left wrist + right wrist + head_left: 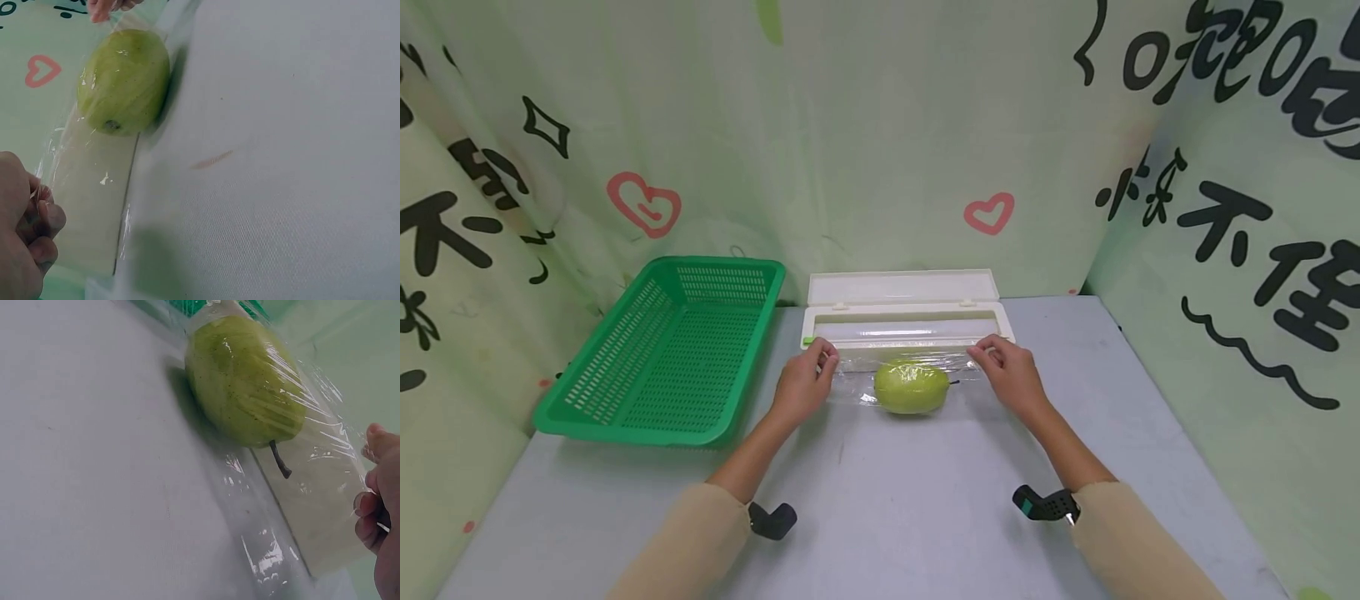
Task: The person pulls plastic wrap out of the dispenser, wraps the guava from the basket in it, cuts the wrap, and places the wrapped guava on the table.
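A green pear (912, 387) with a dark stem lies on its side on the table, clear plastic wrap (325, 440) stretched over it. My left hand (807, 379) pinches the wrap's edge to the left of the pear. On the stem side, my right hand (1009, 372) pinches the other end of the wrap. Right behind the fruit stands a white cling film dispenser (904, 342), lid raised, with a roll of film (917, 327) inside. In the left wrist view the pear (125, 84) shows its dark blossom end under the shiny film.
A green plastic basket (730, 417) stands on the left of the white table (895, 517). Printed curtains (865, 150) hang behind the table and along both sides. A small green piece (807, 341) sits at the dispenser's left front corner.
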Motion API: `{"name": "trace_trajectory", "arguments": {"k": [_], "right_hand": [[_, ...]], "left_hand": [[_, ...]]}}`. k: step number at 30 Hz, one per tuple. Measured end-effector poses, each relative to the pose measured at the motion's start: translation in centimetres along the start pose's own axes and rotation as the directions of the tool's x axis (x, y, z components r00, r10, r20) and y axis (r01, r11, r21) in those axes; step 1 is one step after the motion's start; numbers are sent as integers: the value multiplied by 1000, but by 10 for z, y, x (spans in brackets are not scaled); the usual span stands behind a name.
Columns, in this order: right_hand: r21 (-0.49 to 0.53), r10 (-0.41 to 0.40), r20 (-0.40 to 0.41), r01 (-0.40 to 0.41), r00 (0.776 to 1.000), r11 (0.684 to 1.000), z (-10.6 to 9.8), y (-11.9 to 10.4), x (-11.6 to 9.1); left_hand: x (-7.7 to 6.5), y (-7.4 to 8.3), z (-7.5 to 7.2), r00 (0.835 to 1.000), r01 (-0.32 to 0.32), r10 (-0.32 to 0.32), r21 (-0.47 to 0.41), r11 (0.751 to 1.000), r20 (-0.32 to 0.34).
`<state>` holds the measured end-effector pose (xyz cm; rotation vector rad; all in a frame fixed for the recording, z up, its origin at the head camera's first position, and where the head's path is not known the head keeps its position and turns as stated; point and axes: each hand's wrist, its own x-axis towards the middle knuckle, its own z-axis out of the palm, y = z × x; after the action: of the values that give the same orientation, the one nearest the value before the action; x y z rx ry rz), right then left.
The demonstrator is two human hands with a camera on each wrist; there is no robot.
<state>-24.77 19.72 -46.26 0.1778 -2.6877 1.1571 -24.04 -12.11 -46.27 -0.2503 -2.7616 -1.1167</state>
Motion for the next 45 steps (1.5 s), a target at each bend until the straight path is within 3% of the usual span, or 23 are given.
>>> {"name": "trace_trajectory", "arguments": {"k": [8,14,24,28,35,45], "right_hand": [[33,43,68,-46,997,998,3,4,10],[98,18,195,-38,981,994,0,7,13],[8,-18,272,17,962,1000,-4,7,14],[-9,19,252,-18,967,1000,-3,6,14],[-41,41,121,-36,992,999,3,6,14],[-69,67,55,-63,996,996,9,0,14]], "left_hand": [[5,-6,3,1000,18,-18,-13,1000,-25],[8,-9,5,998,52,-53,-31,998,-32],[7,-6,4,998,51,-51,19,999,-27],[6,-4,4,999,42,-41,45,998,-20],[5,-3,7,999,44,-42,91,995,-24],[7,0,12,994,59,-43,162,985,-104]]}}
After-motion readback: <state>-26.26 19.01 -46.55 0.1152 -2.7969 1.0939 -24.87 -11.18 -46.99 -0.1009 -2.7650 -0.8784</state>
